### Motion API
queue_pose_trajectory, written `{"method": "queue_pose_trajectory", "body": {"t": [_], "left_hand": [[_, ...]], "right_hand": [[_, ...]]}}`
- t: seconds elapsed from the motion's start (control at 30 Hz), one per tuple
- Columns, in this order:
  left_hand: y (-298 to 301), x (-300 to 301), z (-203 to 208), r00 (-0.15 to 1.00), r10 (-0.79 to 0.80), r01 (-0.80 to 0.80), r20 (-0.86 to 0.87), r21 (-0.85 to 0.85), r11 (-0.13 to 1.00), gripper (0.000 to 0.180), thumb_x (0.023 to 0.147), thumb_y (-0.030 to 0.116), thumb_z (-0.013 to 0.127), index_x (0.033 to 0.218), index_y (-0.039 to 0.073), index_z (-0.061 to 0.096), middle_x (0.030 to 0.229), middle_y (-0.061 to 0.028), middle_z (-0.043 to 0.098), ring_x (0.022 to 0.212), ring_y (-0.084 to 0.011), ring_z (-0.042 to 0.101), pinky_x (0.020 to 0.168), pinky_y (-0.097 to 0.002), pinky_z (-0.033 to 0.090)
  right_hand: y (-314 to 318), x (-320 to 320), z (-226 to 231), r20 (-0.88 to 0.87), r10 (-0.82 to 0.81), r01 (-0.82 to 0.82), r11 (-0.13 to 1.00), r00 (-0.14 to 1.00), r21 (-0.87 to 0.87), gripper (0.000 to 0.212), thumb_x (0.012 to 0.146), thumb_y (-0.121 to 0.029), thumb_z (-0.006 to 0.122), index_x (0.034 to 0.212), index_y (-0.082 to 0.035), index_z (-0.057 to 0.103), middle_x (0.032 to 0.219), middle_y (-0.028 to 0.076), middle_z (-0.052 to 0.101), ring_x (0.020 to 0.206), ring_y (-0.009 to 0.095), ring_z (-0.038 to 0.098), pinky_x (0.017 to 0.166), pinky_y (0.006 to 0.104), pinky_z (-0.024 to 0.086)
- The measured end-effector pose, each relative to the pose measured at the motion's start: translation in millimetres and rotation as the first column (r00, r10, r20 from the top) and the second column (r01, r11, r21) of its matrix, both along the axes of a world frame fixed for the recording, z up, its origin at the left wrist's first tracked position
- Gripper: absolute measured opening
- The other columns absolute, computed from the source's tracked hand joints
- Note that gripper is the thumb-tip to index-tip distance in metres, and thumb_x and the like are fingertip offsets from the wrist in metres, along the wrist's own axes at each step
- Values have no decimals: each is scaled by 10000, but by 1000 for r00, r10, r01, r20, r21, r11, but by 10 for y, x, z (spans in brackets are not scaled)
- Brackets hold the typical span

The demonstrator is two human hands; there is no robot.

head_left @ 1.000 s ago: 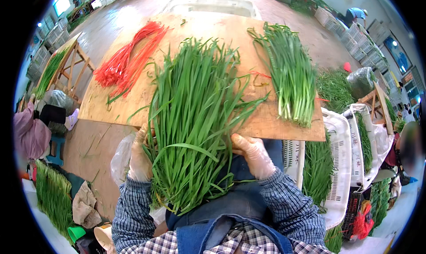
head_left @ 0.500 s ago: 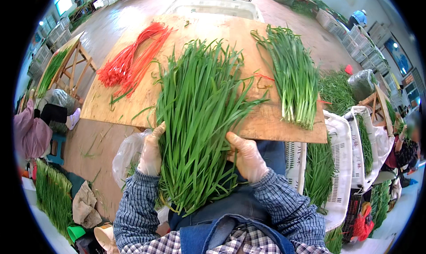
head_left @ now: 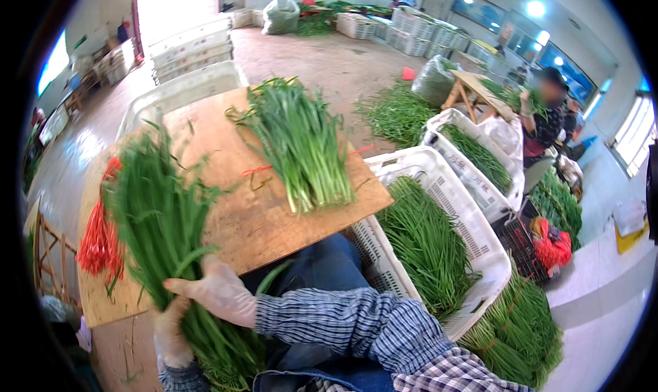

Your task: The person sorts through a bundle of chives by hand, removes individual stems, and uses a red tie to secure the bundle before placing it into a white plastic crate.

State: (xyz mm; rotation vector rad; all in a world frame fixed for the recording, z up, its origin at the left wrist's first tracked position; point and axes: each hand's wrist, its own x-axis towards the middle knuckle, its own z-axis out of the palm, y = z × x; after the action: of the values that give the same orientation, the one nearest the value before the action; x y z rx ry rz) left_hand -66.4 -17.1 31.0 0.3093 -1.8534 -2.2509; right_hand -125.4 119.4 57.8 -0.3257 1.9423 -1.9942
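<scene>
**Right hand (head_left: 223,295) and left hand (head_left: 175,334) clasp a leafy green bunch (head_left: 157,221) over the near edge of a wooden board (head_left: 236,231)**

The right hand reaches across from its own side and grips the bunch from above, its fingers wrapped toward the leaves. The left hand sits just beside it, lower down, pressing on the bunch's left flank; part of its grasp is hidden behind the greenery, but it too appears to be gripping. Ahead of both hands the leaves fan up and away over the board, blurred at the tips, while the other end hangs past the board's edge, below the right hand. A stray leaf (head_left: 274,275) juts out near the right wrist.

Beyond the right hand, and to its right, a second bundle (head_left: 301,149) lies flat on the board, pale ends nearest. Red strips (head_left: 103,231) lie ahead of the left hand and off to its left. Well to the right of the right hand stands a white crate (head_left: 480,231) with more greens inside.

Judging by the grip, the step in hand is handling and gathering the loose leaves. The next move seems to call for even pressure from both hands, so the outer leaves stay with the bunch.
</scene>
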Motion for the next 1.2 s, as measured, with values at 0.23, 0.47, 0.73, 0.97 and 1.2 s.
{"method": "queue_pose_trajectory", "body": {"t": [0.23, 0.47, 0.73, 0.97, 1.2], "left_hand": [[-647, -558, 774, 909, -136, 27, -395, -269, 963, 483, 844, 183, 600, 1252, -7, 421, 1175, -94, 516, 1068, -182, 510, 909, -294, 418], [-690, -1124, 1134, 831, -100, -9, -548, -193, 981, 397, 831, 116, 581, 1196, 0, 480, 1101, -56, 550, 1002, -143, 531, 906, -273, 397], [-138, -1605, 989, 845, -105, -28, -525, -238, 971, 323, 707, 58, 629, 1017, -14, 580, 936, -44, 616, 873, -128, 570, 775, -272, 463], [-270, -1427, 1470, 893, -211, 143, -397, -195, 970, 543, 671, -5, 698, 1168, -23, 480, 1065, -114, 591, 954, -192, 577, 866, -301, 462], [-205, -1425, 1640, 887, -201, 142, -415, -169, 975, 541, 677, -48, 665, 1180, -24, 467, 1057, -96, 586, 959, -180, 576, 872, -301, 463]], "right_hand": [[-111, -456, 1037, -461, -63, -108, 935, 885, -336, 793, 597, -141, 757, 1206, 133, 329, 1042, 280, 537, 1019, 344, 538, 914, 358, 430], [-217, -913, 1383, -574, -151, -107, 914, 805, -391, 916, 553, -79, 773, 1248, 146, 221, 1034, 258, 543, 990, 349, 547, 861, 343, 471], [-175, -1345, 1086, -497, 47, -128, 983, 866, -130, 423, 671, -155, 741, 1025, 28, 600, 913, 93, 658, 821, 156, 617, 737, 271, 499], [-204, -1365, 1375, -395, 109, -211, 952, 912, -223, 327, 701, -87, 735, 976, 36, 608, 903, 95, 654, 774, 146, 625, 674, 262, 528], [-258, -1414, 1563, -477, 161, -304, 922, 864, -239, 554, 664, -102, 790, 1134, -9, 511, 1016, 81, 620, 881, 172, 607, 774, 278, 511]]}}
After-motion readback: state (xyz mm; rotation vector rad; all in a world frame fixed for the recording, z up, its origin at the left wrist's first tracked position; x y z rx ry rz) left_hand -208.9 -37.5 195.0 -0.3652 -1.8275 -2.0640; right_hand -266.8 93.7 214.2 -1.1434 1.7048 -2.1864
